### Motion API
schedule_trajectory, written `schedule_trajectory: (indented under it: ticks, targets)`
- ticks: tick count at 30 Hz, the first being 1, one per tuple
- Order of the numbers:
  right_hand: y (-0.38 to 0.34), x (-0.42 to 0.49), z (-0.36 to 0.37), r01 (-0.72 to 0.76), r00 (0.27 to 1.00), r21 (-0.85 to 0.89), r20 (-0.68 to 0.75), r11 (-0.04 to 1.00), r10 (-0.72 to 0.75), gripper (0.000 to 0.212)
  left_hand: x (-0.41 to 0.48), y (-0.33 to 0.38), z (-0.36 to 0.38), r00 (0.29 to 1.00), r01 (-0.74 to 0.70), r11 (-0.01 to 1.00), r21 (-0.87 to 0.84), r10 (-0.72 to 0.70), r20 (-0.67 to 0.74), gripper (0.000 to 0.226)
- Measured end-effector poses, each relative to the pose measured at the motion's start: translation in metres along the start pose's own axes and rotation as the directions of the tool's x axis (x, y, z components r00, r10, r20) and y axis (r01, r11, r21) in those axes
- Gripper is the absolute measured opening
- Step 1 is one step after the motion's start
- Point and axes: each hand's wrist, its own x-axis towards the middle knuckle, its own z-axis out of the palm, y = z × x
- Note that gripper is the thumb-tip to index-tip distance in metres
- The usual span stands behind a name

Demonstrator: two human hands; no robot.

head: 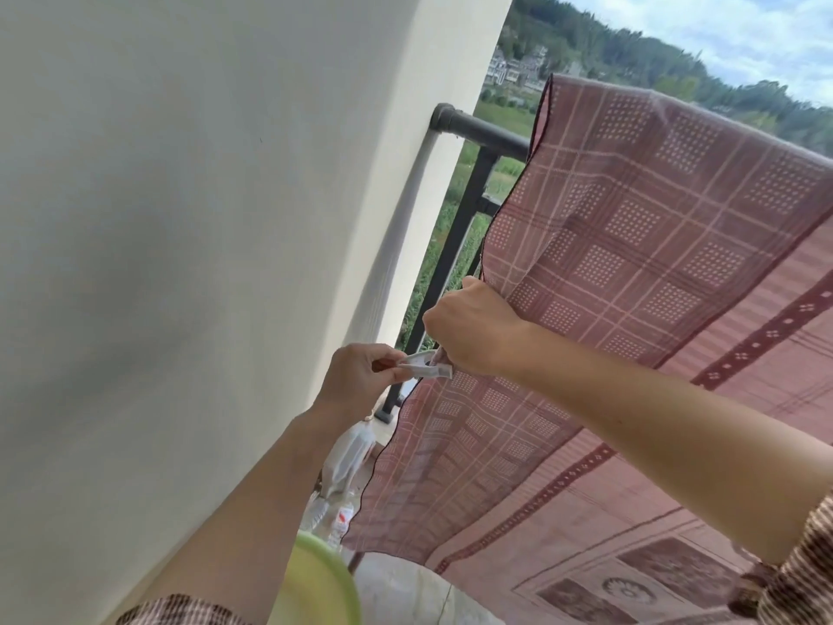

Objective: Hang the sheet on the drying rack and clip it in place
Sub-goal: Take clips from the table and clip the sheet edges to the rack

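Observation:
A thin pink-and-maroon patterned sheet (631, 245) hangs draped over a line or rack that it hides, falling toward me on the right. My right hand (473, 331) is closed on the sheet's left edge, bunching the cloth. My left hand (360, 376) pinches a white plastic clip (426, 365) by its handles, and the clip's jaws touch the bunched edge just below my right hand. Whether the clip grips the cloth cannot be seen.
A cream wall (203, 218) fills the left. A dark metal balcony railing (478, 128) runs from the wall behind the sheet. Below, a lime-green basin (315, 588) sits near me, with a white plastic bag (347, 457) and bottles on the floor.

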Motion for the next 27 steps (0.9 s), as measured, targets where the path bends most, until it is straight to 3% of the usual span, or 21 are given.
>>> schedule_trajectory:
  ticks: [5,9,13,15,17,19,21,23,25,27]
  targets:
    - [-0.009,-0.006,0.002,0.016,0.999,-0.061,-0.026,0.998,-0.018,0.042,0.004,0.008,-0.015,0.995,-0.067,0.992,0.104,0.059,0.082,0.006]
    - [0.001,-0.007,0.007,0.009,0.998,-0.043,-0.062,0.999,-0.011,0.035,0.016,0.022,-0.015,0.987,-0.077,0.988,0.136,0.056,0.154,0.018]
    - [-0.004,-0.015,0.014,0.042,0.992,0.014,-0.123,0.999,-0.04,0.031,0.014,0.018,-0.008,0.993,0.005,0.991,0.135,-0.021,0.115,0.038]
    - [-0.008,-0.022,0.025,0.126,0.966,0.052,-0.235,0.991,-0.11,0.019,0.005,0.015,-0.001,0.999,0.021,0.99,0.141,-0.027,0.035,0.053]
    - [-0.01,-0.034,0.044,0.218,0.914,0.101,-0.37,0.971,-0.167,0.015,-0.012,0.016,0.012,0.984,-0.006,0.977,0.211,0.042,-0.17,0.059]
    - [-0.015,-0.055,0.066,0.236,0.886,0.2,-0.446,0.951,-0.126,0.022,-0.035,0.02,0.03,0.91,-0.052,0.965,0.256,0.151,-0.386,0.045]
    - [-0.02,-0.086,0.087,0.195,0.866,0.368,-0.499,0.909,0.016,0.025,-0.057,0.025,0.054,0.863,-0.113,0.959,0.259,0.224,-0.454,0.03]
    - [-0.017,-0.123,0.11,0.137,0.854,0.528,-0.492,0.838,0.17,0.025,-0.07,0.032,0.083,0.893,-0.185,0.932,0.31,0.292,-0.343,0.021]
    - [0.001,-0.166,0.134,0.006,0.857,0.632,-0.402,0.775,0.321,0.023,-0.074,0.045,0.125,0.919,-0.294,0.88,0.372,0.368,-0.144,0.024]
    - [0.019,-0.217,0.155,-0.146,0.835,0.694,-0.296,0.705,0.463,0.023,-0.079,0.066,0.169,0.902,-0.414,0.831,0.371,0.43,0.043,0.028]
